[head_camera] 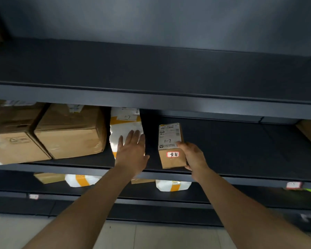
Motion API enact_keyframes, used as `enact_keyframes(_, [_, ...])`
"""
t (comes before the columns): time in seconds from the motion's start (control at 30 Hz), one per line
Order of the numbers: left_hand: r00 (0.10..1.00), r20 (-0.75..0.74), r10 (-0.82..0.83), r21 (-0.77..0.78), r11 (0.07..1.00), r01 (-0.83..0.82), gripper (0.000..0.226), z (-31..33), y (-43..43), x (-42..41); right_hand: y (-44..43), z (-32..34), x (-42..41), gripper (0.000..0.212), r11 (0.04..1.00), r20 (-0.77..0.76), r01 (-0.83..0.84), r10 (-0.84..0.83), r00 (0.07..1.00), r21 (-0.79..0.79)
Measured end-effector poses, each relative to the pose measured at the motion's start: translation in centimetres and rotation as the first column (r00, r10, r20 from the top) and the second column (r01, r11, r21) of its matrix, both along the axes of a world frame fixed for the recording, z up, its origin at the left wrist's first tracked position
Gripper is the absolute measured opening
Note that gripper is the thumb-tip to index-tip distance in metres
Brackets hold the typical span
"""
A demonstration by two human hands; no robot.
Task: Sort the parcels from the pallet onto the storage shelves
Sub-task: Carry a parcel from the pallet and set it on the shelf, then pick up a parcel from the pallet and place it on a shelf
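Dark grey shelf (241, 150), pale floor (151, 236) seen below. Small brown box (171, 141), marked 1-7 w/ red-edged sticker, is held at shelf front, gripped by right hand (194, 155). White bag (126, 123) is touched by flat, straight-fingered left hand (131, 151).

Dark slate-grey shelves (151, 69). At left, plain brown cartons (70, 133). Centre, a glossy white parcel (126, 130) crossed by yellow-orange bands. Right of it, a brown small box (171, 159) bearing a white printed label (169, 135) and a red-edged white sticker (173, 154) with black handwriting. Beneath, the lower parcels (162, 186) are white with yellow bands; the floor (151, 236) is pale beige.
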State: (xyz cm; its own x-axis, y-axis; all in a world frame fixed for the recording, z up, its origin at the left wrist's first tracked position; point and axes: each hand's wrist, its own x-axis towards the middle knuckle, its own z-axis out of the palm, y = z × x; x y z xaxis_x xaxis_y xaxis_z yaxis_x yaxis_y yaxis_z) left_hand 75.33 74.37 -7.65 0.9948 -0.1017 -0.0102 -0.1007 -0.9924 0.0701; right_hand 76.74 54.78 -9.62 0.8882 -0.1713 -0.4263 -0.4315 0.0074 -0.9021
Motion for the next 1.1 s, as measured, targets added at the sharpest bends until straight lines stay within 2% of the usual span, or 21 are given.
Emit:
enact_keyframes(0.17, [0.997,0.078,-0.027,0.025,0.999,0.025,0.076,-2.2,0.4,0.6,1.4,-2.7,3.2,0.025,0.998,0.024,-0.049,0.050,0.998,-0.031])
enact_keyframes(0.23, [0.992,0.118,-0.036,0.006,0.999,0.035,0.075,-2.7,0.6,0.6,2.2,-3.4,4.3,0.021,0.995,0.051,-0.063,0.067,0.996,-0.071])
enact_keyframes(0.33, [0.984,0.169,-0.052,-0.010,0.998,0.054,0.074,-3.1,1.0,0.7,2.9,-3.2,5.4,0.030,0.981,0.106,-0.118,0.135,0.985,-0.154])
enact_keyframes(0.43, [0.988,0.147,-0.049,-0.014,0.999,0.052,0.074,-2.7,0.9,0.8,3.1,-2.5,5.8,0.038,0.946,0.092,-0.179,0.210,0.973,-0.270])
enact_keyframes(0.57, [0.995,0.075,-0.066,0.039,0.997,0.063,0.074,-1.7,0.2,1.0,1.4,-1.1,4.3,0.055,0.882,0.011,-0.173,0.197,0.980,-0.439])
enact_keyframes(0.7, [0.989,0.000,-0.150,0.111,0.983,0.149,0.073,-0.3,-1.7,0.7,-2.7,0.9,0.2,0.064,0.741,-0.085,-0.195,0.185,0.979,-0.643])
enact_keyframes(0.8, [0.965,0.005,-0.263,0.147,0.955,0.259,0.068,0.8,-4.2,0.0,-5.8,2.3,-3.7,0.065,0.612,-0.156,-0.229,0.171,0.973,-0.757])
enact_keyframes(1.0, [0.854,-0.021,-0.520,0.221,0.831,0.511,0.068,2.4,-10.6,-2.6,-11.5,4.6,-12.7,0.061,0.359,-0.246,-0.252,0.065,0.967,-0.898])
enact_keyframes(1.1, [0.770,-0.030,-0.637,0.231,0.745,0.626,0.063,3.0,-14.4,-4.7,-14.5,5.7,-17.9,0.064,0.287,-0.296,-0.273,-0.041,0.954,-0.918])
